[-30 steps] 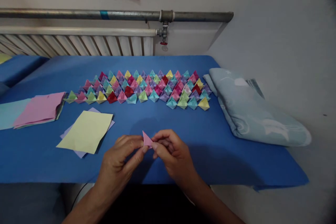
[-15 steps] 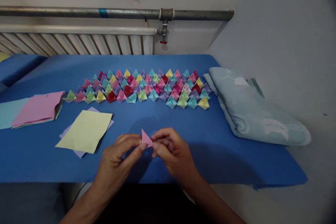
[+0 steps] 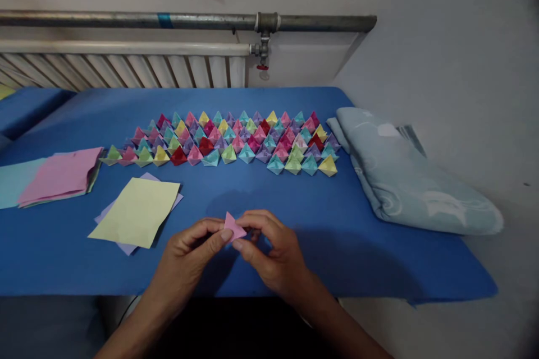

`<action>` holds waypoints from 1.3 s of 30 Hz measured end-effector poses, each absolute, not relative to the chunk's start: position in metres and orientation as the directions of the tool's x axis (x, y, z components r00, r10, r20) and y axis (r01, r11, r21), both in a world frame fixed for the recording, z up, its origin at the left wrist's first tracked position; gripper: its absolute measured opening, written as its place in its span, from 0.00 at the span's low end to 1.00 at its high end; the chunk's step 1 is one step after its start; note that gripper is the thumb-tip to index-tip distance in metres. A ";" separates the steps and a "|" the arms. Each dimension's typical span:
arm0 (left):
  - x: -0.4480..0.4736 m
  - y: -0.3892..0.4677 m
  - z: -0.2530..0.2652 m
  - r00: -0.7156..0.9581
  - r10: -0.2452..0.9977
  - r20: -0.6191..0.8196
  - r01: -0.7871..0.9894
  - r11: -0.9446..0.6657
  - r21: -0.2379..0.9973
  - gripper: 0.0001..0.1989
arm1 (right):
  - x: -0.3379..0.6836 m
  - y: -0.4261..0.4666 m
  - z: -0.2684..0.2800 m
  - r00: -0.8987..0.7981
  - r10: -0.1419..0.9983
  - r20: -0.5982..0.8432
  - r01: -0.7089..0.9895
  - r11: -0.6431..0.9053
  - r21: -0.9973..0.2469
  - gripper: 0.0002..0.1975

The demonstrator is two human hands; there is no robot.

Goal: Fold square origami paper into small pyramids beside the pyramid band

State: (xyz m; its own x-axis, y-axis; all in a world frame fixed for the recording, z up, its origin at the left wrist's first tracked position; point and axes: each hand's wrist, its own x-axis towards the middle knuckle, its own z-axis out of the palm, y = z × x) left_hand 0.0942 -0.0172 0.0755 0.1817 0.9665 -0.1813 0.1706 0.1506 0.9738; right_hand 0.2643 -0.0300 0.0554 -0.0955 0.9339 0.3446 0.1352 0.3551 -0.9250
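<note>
A small folded pink paper [image 3: 236, 228], pointed at the top, is held just above the front part of the blue surface [image 3: 202, 196]. My left hand [image 3: 194, 249] pinches its left side, thumb in front and fingers behind. From the right, my right hand [image 3: 272, 247] has thumb and forefinger at the paper's right edge; its other fingers curl in behind. To the left of my hands lies a yellow square sheet [image 3: 137, 210] over a purple sheet [image 3: 126, 247]. Beyond them stand rows of small folded paper boats [image 3: 246, 152] in many colours.
At the left edge lies a stack of pink sheets [image 3: 63, 176] beside light blue paper [image 3: 17, 185]. A folded grey-green cloth [image 3: 404, 179] rests at the right against the wall. Behind the surface are a radiator [image 3: 138, 73] and a metal pipe [image 3: 105, 19] with a valve.
My right hand has moved left, closing onto the pink paper's right side. The paper has tilted and sunk slightly. The sheets and boats stay where they were.
</note>
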 end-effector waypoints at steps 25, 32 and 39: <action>0.086 -0.009 0.077 0.285 0.911 -0.299 0.219 0.242 0.945 0.12 | 0.259 -0.025 0.055 -0.124 0.988 -0.090 -0.065 -0.098 -0.993 0.04; 0.094 -0.010 0.079 0.189 0.855 -0.484 0.019 0.489 0.872 0.19 | 0.260 -0.028 0.056 -0.196 0.954 -0.225 -0.016 -0.233 -0.972 0.09; 0.089 -0.008 0.080 0.294 0.784 -0.547 0.118 0.538 0.835 0.17 | 0.262 -0.024 0.056 -0.261 0.910 -0.321 -0.018 -0.337 -0.941 0.08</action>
State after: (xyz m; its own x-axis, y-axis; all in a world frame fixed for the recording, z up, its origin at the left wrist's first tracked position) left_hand 0.0892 -0.0083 0.0803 0.2940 0.7838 -0.5470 0.1181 0.5382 0.8345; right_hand 0.2616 -0.0239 0.0558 -0.2614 0.9102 -0.3213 -0.0182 -0.3375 -0.9412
